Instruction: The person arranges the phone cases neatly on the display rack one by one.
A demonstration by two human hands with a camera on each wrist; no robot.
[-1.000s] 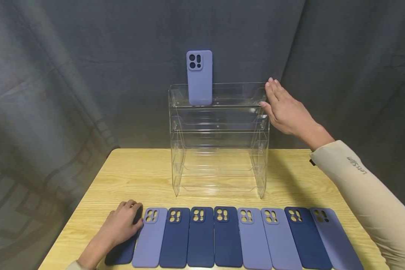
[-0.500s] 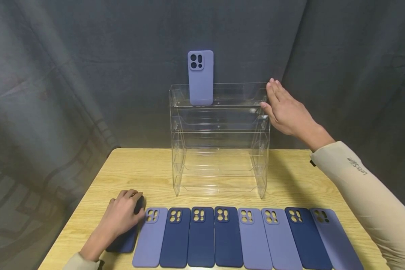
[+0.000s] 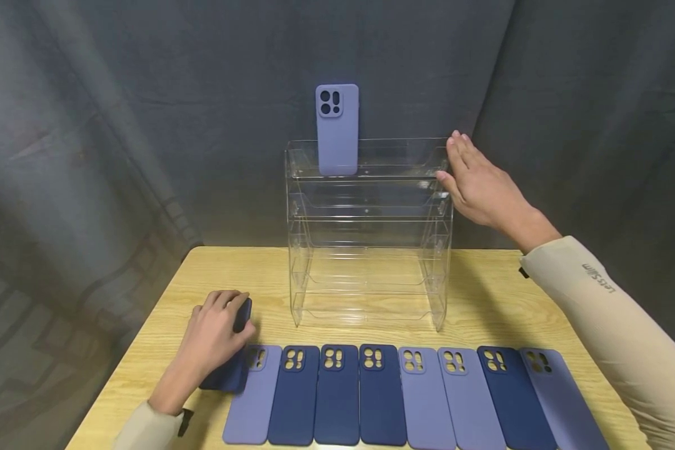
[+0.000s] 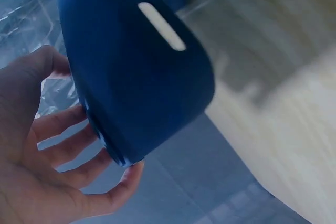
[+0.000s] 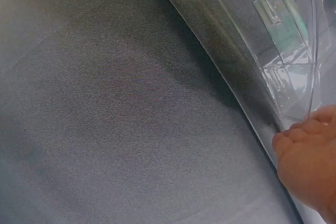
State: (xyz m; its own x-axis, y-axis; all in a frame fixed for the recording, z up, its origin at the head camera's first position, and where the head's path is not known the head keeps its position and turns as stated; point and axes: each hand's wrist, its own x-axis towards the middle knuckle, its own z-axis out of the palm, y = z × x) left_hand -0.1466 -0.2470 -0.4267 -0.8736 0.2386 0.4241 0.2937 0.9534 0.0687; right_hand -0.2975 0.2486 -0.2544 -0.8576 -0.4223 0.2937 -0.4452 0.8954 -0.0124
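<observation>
My left hand (image 3: 216, 331) grips a dark blue phone case (image 3: 225, 376) by its edges, with the thumb on one side and the fingers on the other. In the left wrist view the case (image 4: 134, 77) is raised off the table and tilted. It partly overlaps the leftmost lilac case (image 3: 252, 400) in the head view. My right hand (image 3: 486, 187) rests, fingers straight, against the upper right side of a clear acrylic tiered rack (image 3: 367, 177). A lilac phone case (image 3: 339, 140) stands upright on the rack's top tier, left of the middle.
Several dark blue cases (image 3: 337, 400) and lilac cases (image 3: 427, 400) lie in a row along the front of the wooden table (image 3: 230, 269). Behind the rack hangs a grey curtain (image 3: 230, 125). The rack's lower tiers are transparent.
My left hand has lifted the dark blue phone case from the left end of the row and carried it forward and slightly right. The right hand stays at the rack.
</observation>
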